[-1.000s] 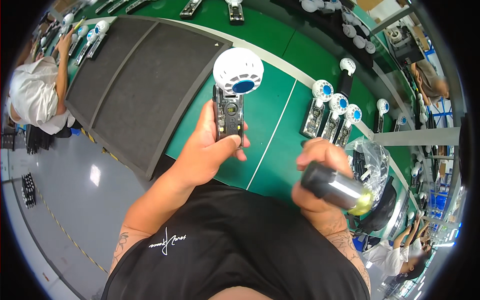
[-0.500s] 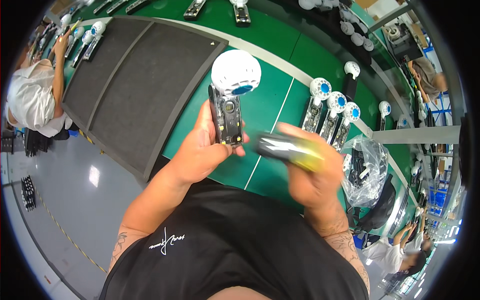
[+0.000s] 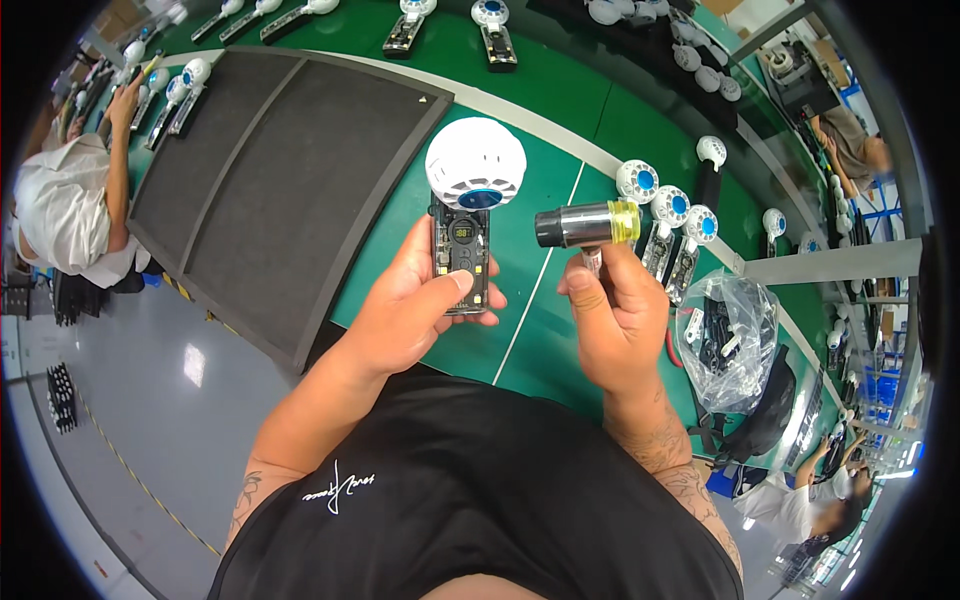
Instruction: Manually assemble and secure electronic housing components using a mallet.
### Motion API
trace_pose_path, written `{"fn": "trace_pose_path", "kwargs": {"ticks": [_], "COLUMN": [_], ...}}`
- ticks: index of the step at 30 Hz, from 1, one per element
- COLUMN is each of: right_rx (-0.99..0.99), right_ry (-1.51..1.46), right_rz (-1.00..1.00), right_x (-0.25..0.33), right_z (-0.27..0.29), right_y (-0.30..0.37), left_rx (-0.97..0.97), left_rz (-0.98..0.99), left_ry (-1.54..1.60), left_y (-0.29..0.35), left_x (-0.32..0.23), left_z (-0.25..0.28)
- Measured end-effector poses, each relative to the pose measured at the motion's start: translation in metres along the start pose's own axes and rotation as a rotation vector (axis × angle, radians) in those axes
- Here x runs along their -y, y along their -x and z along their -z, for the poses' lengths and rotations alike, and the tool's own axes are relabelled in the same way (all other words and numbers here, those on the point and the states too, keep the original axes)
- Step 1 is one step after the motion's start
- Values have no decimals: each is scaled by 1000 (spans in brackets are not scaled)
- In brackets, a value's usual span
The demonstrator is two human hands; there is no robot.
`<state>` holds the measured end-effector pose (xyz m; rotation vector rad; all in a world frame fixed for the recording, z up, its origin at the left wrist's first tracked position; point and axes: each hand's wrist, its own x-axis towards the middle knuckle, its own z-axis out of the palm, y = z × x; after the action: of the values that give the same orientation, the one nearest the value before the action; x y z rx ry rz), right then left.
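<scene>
Handheld device [image 3: 463, 228], one: white globe head, dark handle; gripped in the left hand [image 3: 408, 308], globe toward twelve o'clock. Cylinder [image 3: 585, 226], black and yellow, one: gripped in the right hand [image 3: 622, 325], at the device's three o'clock. Clear plastic bag [image 3: 735, 375], one: right hand's four o'clock, on green surface [image 3: 545, 345].

L hand [image 3: 408, 305]: fingers mostly hidden behind white-headed handheld unit [image 3: 464, 218]. R hand [image 3: 620, 320] hides part of blk/yellow tool [image 3: 585, 226]. Clear bag [image 3: 738, 385] contents hard to ID tbh. Far unit [image 3: 405, 30] cut off @ top edge.
</scene>
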<state>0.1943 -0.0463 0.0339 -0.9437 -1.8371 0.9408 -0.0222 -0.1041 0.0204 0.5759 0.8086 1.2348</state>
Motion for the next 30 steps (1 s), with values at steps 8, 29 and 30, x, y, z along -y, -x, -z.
{"fn": "trace_pose_path", "kwargs": {"ticks": [8, 29, 30], "right_rx": [49, 37, 34], "right_ry": [-238, -349, -341], "right_rz": [-245, -122, -103], "right_x": [28, 26, 25], "right_z": [-6, -15, -15], "right_y": [-41, -37, -37], "left_rx": [-12, -23, -12], "left_rz": [53, -7, 7], "left_ry": [-132, -237, -228], "left_y": [-11, -12, -13], "left_x": [9, 2, 2], "left_z": [-6, -12, -12]}}
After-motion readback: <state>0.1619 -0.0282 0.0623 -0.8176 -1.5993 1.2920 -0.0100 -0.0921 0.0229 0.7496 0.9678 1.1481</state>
